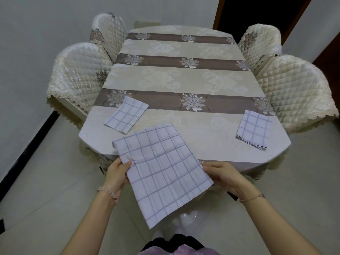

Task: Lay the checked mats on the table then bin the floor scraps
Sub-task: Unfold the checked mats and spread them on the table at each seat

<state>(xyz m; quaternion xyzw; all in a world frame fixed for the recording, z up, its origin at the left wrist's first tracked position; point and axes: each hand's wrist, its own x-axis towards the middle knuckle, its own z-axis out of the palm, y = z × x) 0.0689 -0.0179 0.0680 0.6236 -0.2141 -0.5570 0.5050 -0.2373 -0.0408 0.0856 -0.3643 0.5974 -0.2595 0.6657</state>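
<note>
I hold a white mat with a grey-blue check (161,170) above the near edge of the table (184,80). My left hand (117,173) pinches its left edge and my right hand (222,173) grips its right edge. Its far corner overlaps the tabletop and its near end hangs over the floor. A second checked mat (127,115), folded, lies on the near left of the table. A third folded checked mat (254,129) lies on the near right. I see no scraps on the floor.
The table wears a cream cloth with brown flowered bands. Quilted cream chairs stand at the left (79,74), far left (108,28), right (294,89) and far right (261,39). Pale tiled floor (46,181) surrounds the table, with a dark doorway (257,13) behind.
</note>
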